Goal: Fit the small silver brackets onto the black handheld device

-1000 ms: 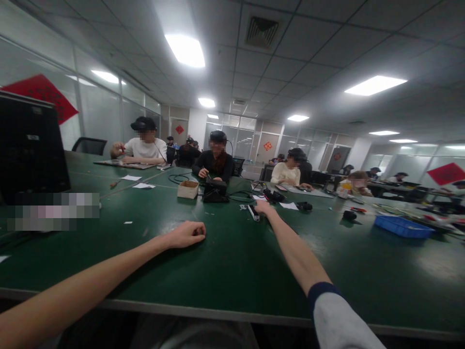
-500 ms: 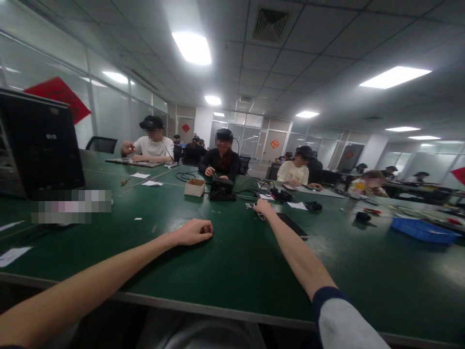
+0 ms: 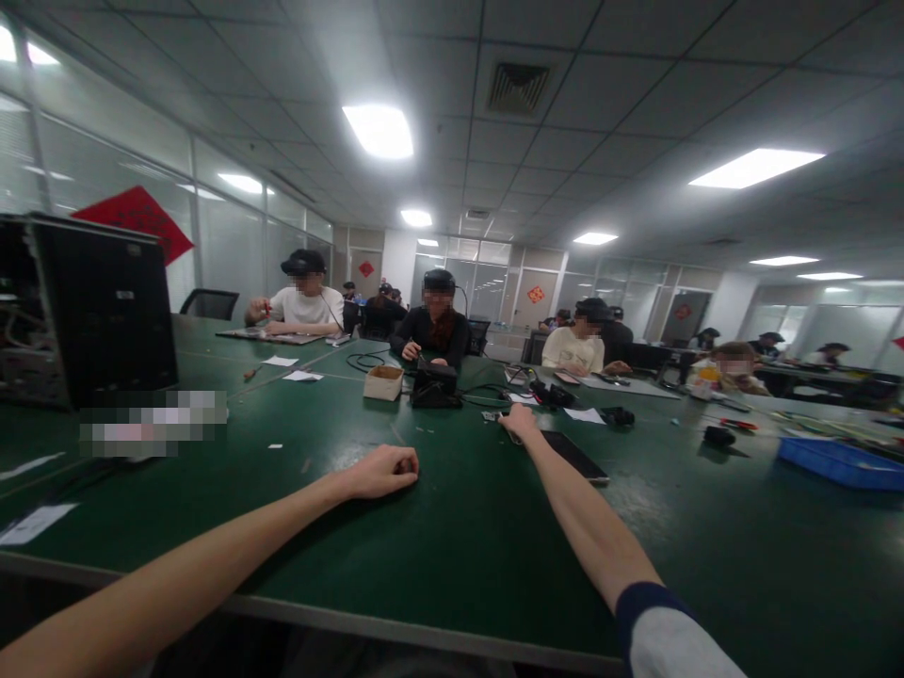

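My left hand (image 3: 385,473) rests on the green table with its fingers loosely curled, and no object shows in it. Farther forward and to the right, my right hand (image 3: 521,424) is closed around a small silvery part (image 3: 490,415). One end of that part sticks out to the left of the fingers; the rest is hidden, and its kind is too small to make out. A flat dark panel with a pale edge (image 3: 575,458) lies on the table just right of my right hand, partly behind the forearm.
Ahead stand a small cardboard box (image 3: 382,383) and a black device (image 3: 433,386) with cables. A black computer case (image 3: 105,311) is at the left, a blue tray (image 3: 840,463) at the right. Paper slips (image 3: 303,376) lie about. Several people sit across the table.
The whole view has shifted slightly, with the scene sitting a little lower. Both hands keep nearly the same place and pose on the table.
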The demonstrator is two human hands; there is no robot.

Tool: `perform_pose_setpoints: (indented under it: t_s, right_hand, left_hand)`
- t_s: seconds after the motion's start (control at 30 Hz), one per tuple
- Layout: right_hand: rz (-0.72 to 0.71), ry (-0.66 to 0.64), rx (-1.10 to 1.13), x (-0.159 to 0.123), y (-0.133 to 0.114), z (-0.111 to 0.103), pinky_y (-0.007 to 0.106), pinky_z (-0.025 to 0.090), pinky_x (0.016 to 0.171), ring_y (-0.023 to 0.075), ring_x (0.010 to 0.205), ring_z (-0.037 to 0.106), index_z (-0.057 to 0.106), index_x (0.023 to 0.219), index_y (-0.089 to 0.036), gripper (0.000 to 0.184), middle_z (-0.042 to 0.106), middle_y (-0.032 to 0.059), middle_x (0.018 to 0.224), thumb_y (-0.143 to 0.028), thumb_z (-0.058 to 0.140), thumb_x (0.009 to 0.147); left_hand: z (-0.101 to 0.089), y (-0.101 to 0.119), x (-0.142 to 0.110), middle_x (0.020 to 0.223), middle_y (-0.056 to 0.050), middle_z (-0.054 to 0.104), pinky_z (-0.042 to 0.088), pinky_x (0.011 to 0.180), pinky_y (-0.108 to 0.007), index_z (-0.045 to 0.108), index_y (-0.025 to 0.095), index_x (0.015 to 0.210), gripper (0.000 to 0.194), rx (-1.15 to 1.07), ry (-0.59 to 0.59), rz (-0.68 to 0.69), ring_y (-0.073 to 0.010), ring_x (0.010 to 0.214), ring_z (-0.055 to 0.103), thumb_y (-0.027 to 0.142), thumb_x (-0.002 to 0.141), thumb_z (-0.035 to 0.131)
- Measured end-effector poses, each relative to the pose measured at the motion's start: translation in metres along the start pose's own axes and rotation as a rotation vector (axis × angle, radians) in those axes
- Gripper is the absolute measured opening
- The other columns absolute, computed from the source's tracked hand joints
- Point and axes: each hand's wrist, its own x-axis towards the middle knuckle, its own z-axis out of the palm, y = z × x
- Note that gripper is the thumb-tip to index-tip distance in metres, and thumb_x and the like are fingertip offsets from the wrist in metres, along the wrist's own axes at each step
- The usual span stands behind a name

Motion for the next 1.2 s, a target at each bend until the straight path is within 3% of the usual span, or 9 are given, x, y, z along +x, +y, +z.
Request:
perform_pose_setpoints:
  t_s: [0.57,1.03,1.2]
  right_hand:
    - [0.012,-0.002,0.006,-0.003,0.009,-0.007,0.030,0.047,0.074,0.0275,0.099,0.059,0.056,0.109,-0.010,0.050,0.058,0.0192,0.109,-0.043,0.061,0.072]
    - [-0.112,0.106,-0.052,-0.014,0.000,-0.006,0.030,0.044,0.083,0.0268,0.106,0.054,0.056,0.111,-0.012,0.039,0.054,0.0177,0.115,-0.024,0.060,0.074]
    - [0.006,0.074,0.221,-0.008,0.003,-0.008,0.031,0.043,0.085,0.0296,0.109,0.052,0.058,0.108,-0.010,0.043,0.054,0.0195,0.115,-0.032,0.063,0.072]
  left_hand:
    - [0.002,-0.004,0.002,0.080,-0.002,0.060,0.041,0.063,-0.023,0.058,0.018,0.092,0.023,0.007,0.001,-0.003,-0.0144,0.071,0.055,0.036,0.081,0.048]
    - [0.000,-0.001,-0.001,0.083,-0.003,0.060,0.042,0.063,-0.024,0.058,0.018,0.093,0.024,-0.018,-0.009,-0.013,-0.0155,0.072,0.056,0.037,0.081,0.049]
    - [0.000,0.000,0.000,0.079,-0.002,0.059,0.041,0.062,-0.024,0.058,0.018,0.091,0.022,-0.009,-0.005,-0.018,-0.0151,0.070,0.055,0.035,0.081,0.049]
